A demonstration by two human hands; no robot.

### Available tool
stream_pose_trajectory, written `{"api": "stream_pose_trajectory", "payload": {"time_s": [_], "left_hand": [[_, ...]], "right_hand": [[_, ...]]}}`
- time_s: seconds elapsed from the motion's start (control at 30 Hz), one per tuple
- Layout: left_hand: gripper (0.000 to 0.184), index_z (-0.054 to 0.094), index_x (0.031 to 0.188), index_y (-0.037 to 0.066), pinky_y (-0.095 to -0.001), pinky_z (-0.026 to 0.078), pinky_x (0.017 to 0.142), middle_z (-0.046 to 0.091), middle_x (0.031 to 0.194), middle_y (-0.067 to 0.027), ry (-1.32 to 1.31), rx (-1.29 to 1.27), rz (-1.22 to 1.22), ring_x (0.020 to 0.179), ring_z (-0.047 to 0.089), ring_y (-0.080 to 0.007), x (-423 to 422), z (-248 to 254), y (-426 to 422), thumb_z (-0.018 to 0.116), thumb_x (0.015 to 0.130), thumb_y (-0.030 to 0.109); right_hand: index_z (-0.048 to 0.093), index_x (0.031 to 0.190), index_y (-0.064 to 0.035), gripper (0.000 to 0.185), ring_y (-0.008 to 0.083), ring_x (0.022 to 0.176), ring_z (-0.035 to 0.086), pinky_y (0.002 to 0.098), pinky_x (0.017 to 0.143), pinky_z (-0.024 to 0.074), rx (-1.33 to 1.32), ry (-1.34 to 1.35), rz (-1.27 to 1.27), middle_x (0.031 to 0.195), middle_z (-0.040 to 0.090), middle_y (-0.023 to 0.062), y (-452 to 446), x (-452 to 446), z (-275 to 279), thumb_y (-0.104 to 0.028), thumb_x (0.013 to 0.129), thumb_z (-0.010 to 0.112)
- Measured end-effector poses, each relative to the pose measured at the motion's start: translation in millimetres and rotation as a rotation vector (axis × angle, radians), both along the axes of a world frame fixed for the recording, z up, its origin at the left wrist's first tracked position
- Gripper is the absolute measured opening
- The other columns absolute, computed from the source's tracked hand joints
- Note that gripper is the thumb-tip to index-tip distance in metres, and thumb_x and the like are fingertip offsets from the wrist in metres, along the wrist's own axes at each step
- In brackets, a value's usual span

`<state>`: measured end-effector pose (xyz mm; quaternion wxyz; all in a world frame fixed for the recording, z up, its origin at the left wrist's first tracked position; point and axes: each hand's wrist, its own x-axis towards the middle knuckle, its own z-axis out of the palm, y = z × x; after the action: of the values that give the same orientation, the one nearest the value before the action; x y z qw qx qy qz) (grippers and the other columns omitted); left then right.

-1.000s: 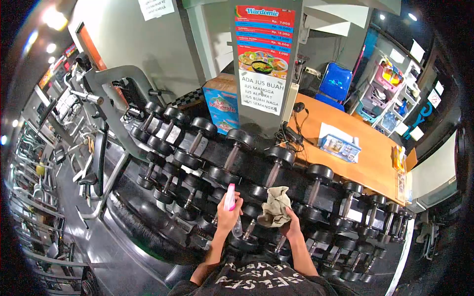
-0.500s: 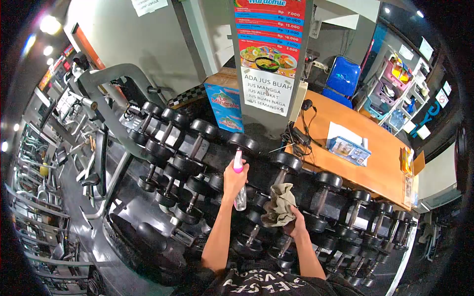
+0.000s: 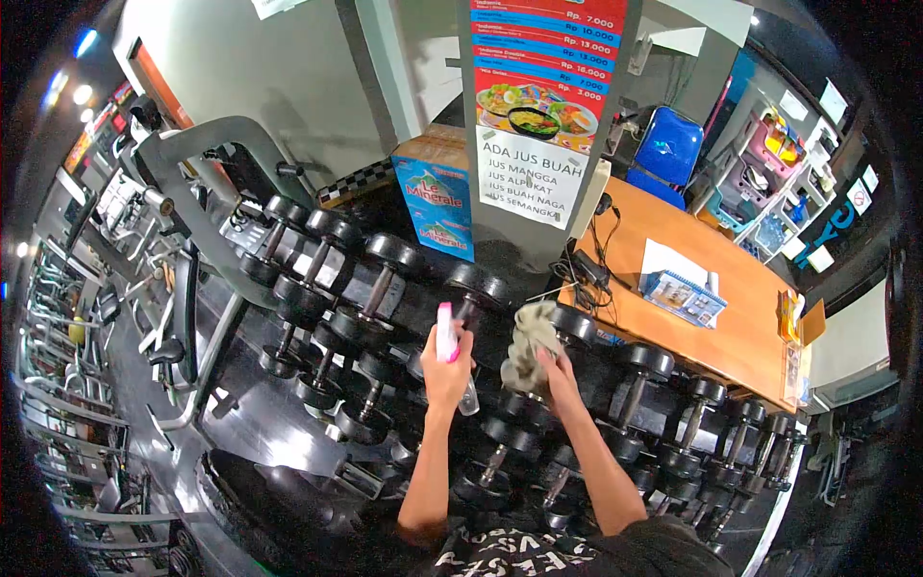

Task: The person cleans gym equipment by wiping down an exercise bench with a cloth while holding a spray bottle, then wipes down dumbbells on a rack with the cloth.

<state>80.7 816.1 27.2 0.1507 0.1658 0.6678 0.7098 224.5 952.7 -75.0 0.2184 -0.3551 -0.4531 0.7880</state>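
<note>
- L hand (image 3: 445, 377), 6 o'clock of view ctr: fingers wrapped round spray btl (image 3: 446, 337), pink/white head up, clear body below hand.
- R hand (image 3: 556, 373), approx 4 o'clock: fingers clamped on crumpled grey-green cloth (image 3: 530, 344).
- Cloth at 3 o'clock of btl, apart; overlaps dumbbell (image 3: 578, 328) in view, can't tell if touching.
- Desk (image 3: 635, 219) at 2 o'clock, w/ blue desk calendar (image 3: 684, 299) on top.

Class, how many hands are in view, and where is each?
2: the left hand around the spray bottle, the right hand gripping the cloth. No others show.
</note>
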Motion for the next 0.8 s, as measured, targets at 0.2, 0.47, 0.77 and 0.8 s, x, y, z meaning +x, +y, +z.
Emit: {"api": "stream_pose_trajectory", "payload": {"time_s": [0.2, 0.47, 0.77, 0.8], "left_hand": [[0.017, 0.056, 0.101, 0.001, -0.0243, 0.045, 0.050, 0.061, 0.073, -0.0042, 0.430, 0.033, 0.249, 0.054, 0.058, -0.0106, -13.6, -31.4, -22.2, 0.062, 0.085, -0.002], [0.013, 0.053, 0.097, 0.001, -0.0259, 0.046, 0.051, 0.059, 0.079, -0.0062, 0.463, -0.015, 0.246, 0.054, 0.058, -0.0128, -15.6, -52.0, -30.9, 0.058, 0.086, -0.004], [0.017, 0.054, 0.098, 0.001, -0.0252, 0.047, 0.058, 0.058, 0.089, -0.0063, 0.258, 0.072, 0.247, 0.068, 0.056, -0.0111, -14.3, -56.1, -33.0, 0.064, 0.085, 0.008], [0.017, 0.054, 0.098, 0.001, -0.0252, 0.047, 0.058, 0.058, 0.089, -0.0063, 0.258, 0.073, 0.241, 0.068, 0.056, -0.0111, -15.2, -55.5, -32.7, 0.064, 0.085, 0.008]], "right_hand": [[0.051, 0.130, -0.0089, 0.057, 0.0323, 0.119, 0.050, 0.0415, 0.101, 0.0401, 1.338, -0.082, -0.057, 0.130, 0.049, 0.0153, 25.5, -126.2, 43.2, -0.012, 0.076, 0.067], [0.070, 0.101, -0.0086, 0.031, 0.0326, 0.102, 0.054, 0.0443, 0.086, 0.0446, 1.841, -0.431, 0.494, 0.109, 0.059, 0.0151, 29.7, -251.3, 35.5, -0.020, 0.073, 0.061], [0.072, 0.105, -0.0144, 0.035, 0.0287, 0.107, 0.061, 0.0463, 0.086, 0.0471, 1.755, -1.135, 1.224, 0.113, 0.067, 0.0077, 15.2, -339.6, -5.9, -0.027, 0.072, 0.072], [0.072, 0.105, -0.0149, 0.034, 0.0267, 0.106, 0.062, 0.0460, 0.086, 0.0471, 1.739, -1.155, 1.238, 0.113, 0.067, 0.0063, 14.1, -338.9, 0.7, -0.027, 0.073, 0.072]]}}
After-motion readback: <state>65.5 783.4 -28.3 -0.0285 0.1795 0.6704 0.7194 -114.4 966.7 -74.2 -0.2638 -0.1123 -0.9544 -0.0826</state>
